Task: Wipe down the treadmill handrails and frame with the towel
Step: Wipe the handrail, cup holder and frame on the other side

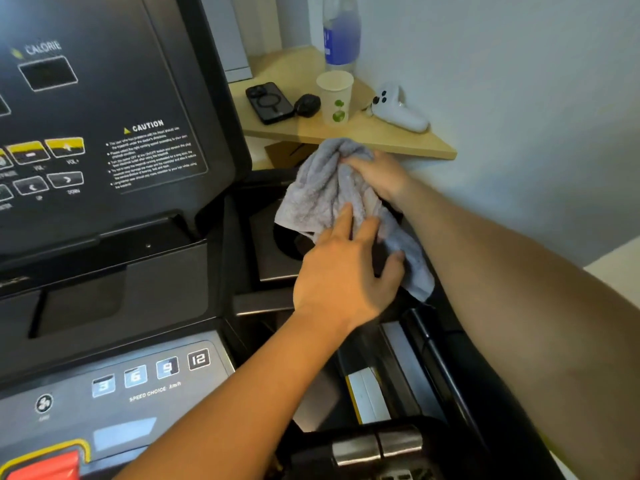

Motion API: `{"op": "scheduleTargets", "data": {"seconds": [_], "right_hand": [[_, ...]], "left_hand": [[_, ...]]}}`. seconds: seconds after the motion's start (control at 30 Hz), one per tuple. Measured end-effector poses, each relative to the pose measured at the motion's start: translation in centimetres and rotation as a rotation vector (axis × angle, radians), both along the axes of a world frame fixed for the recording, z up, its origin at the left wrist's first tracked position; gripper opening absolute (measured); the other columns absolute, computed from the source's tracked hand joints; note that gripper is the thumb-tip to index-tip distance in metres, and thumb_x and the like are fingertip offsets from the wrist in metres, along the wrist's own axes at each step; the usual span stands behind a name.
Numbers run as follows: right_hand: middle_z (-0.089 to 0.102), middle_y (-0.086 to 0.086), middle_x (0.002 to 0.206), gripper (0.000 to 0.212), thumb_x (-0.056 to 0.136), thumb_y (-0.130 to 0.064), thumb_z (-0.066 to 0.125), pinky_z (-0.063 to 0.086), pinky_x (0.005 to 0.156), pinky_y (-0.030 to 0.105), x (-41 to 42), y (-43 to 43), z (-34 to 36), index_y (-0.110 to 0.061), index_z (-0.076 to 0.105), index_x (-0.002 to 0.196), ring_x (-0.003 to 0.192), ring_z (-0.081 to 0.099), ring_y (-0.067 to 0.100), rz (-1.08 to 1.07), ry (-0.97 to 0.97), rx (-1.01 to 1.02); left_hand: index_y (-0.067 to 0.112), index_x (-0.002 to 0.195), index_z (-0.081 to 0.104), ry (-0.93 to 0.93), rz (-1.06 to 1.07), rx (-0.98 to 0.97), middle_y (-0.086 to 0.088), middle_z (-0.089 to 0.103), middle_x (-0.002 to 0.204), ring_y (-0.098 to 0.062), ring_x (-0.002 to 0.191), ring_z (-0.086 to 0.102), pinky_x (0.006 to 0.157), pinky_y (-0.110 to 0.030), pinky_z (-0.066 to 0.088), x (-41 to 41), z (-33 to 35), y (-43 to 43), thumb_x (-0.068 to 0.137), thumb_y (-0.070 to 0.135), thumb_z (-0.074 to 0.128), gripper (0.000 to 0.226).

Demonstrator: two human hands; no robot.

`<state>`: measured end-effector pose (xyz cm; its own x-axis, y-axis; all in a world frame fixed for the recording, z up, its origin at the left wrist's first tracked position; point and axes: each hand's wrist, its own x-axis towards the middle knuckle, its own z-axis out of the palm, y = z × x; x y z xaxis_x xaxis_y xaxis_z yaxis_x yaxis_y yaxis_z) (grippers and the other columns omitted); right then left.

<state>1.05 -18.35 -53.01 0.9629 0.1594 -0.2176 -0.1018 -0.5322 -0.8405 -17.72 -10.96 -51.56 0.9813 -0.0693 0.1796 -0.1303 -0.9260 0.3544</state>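
- Now my right grip clutches the bunched top of the grey towel.
- My left grip lies lower, fingers straight and flat on it.
- The towel drapes over the treadmill frame's right edge, beside the console.

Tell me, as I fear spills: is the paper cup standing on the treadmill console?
No, the paper cup stands on the wooden shelf beside the treadmill, near a phone.

Soft indoor light, wide-angle edge warping
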Motion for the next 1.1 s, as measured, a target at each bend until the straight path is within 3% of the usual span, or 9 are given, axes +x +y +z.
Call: {"op": "scheduleTargets", "data": {"seconds": [0.17,0.3,0.47,0.57,0.67,0.8,0.93,1.0,1.1], "right_hand": [[0.061,0.007,0.079,0.031,0.092,-0.049,0.050,0.047,0.075,0.036,-3.6,-3.8,0.3,-0.023,0.056,0.076,0.078,0.059,0.024,-0.075,0.204,0.019],[0.056,0.001,0.078,0.029,0.100,-0.042,0.039,0.044,0.062,0.029,-10.6,-9.8,-2.0,-0.027,0.052,0.078,0.072,0.055,0.019,-0.138,0.374,0.075],[0.063,0.009,0.079,0.050,0.099,-0.054,0.037,0.049,0.061,0.030,-18.3,-14.9,-3.7,-0.013,0.062,0.088,0.059,0.065,0.017,-0.170,0.523,0.110],[0.066,0.008,0.100,0.038,0.093,-0.046,0.050,0.052,0.085,0.041,-22.4,-18.8,-4.0,-0.013,0.062,0.107,0.090,0.068,0.023,-0.078,0.556,0.086],[0.067,-0.006,0.096,0.035,0.076,-0.049,0.060,0.053,0.085,0.034,-26.9,-20.5,-1.3,-0.025,0.062,0.101,0.091,0.065,0.015,0.046,0.481,0.078],[0.063,-0.016,0.103,0.065,0.065,-0.070,0.061,0.053,0.084,0.032,-28.0,-18.1,1.0,-0.040,0.044,0.121,0.094,0.062,0.006,0.210,0.174,-0.346],[0.048,0.002,0.124,0.090,0.073,-0.062,0.067,0.049,0.084,0.040,-25.0,-11.6,1.7,-0.033,0.017,0.142,0.105,0.054,0.027,0.167,-0.127,-0.612],[0.033,0.009,0.142,0.101,0.076,-0.051,0.071,0.049,0.089,0.050,-22.7,-8.5,1.5,-0.037,0.000,0.147,0.119,0.045,0.036,0.153,-0.234,-0.681],[0.011,0.009,0.157,0.111,0.076,-0.043,0.072,0.042,0.096,0.058,-21.0,-6.0,1.0,-0.044,-0.013,0.147,0.132,0.031,0.043,0.192,-0.318,-0.752]], "left_hand": [[0.019,0.096,0.063,-0.150,-0.063,-0.037,-0.004,0.056,0.117,-0.029,0.097,0.059,0.072,-0.039,0.050,-0.1,-0.1,0.2,0.091,0.052,0.053,0.036],[0.017,0.076,0.052,-0.165,-0.224,-0.083,0.002,0.053,0.083,-0.021,0.077,0.052,0.069,-0.043,0.046,-0.4,0.0,0.4,0.089,0.039,0.059,0.027],[0.013,0.093,0.056,-0.129,-0.332,-0.208,0.002,0.055,0.084,-0.017,0.081,0.047,0.072,-0.040,0.047,-2.4,1.3,-1.9,0.078,0.011,0.062,0.016],[0.006,0.112,0.061,-0.144,-0.471,-0.255,-0.002,0.059,0.092,-0.022,0.087,0.049,0.077,-0.029,0.042,-6.7,1.3,-5.4,0.068,0.002,0.056,0.044],[0.007,0.102,0.066,-0.096,-0.502,-0.188,-0.004,0.058,0.088,-0.023,0.081,0.051,0.078,-0.035,0.045,-11.1,-0.4,-5.9,0.068,0.012,0.052,0.037],[0.020,0.093,0.065,0.053,-0.379,0.052,0.002,0.059,0.084,-0.021,0.080,0.057,0.080,-0.031,0.048,-13.4,-1.6,-4.2,0.060,0.025,0.064,0.033],[0.022,0.107,0.060,0.290,-0.156,0.348,-0.001,0.060,0.108,-0.026,0.108,0.052,0.087,-0.037,0.034,-11.9,-0.4,-3.1,0.075,0.025,0.062,0.032],[0.021,0.116,0.057,0.413,-0.035,0.219,-0.003,0.060,0.119,-0.026,0.114,0.050,0.089,-0.035,0.035,-10.8,-0.4,-2.4,0.085,0.023,0.057,0.031],[0.020,0.112,0.060,0.697,0.070,-0.348,-0.001,0.065,0.108,-0.016,0.098,0.060,0.080,-0.029,0.049,-9.8,-0.2,-2.6,0.085,0.022,0.064,0.027]]}}
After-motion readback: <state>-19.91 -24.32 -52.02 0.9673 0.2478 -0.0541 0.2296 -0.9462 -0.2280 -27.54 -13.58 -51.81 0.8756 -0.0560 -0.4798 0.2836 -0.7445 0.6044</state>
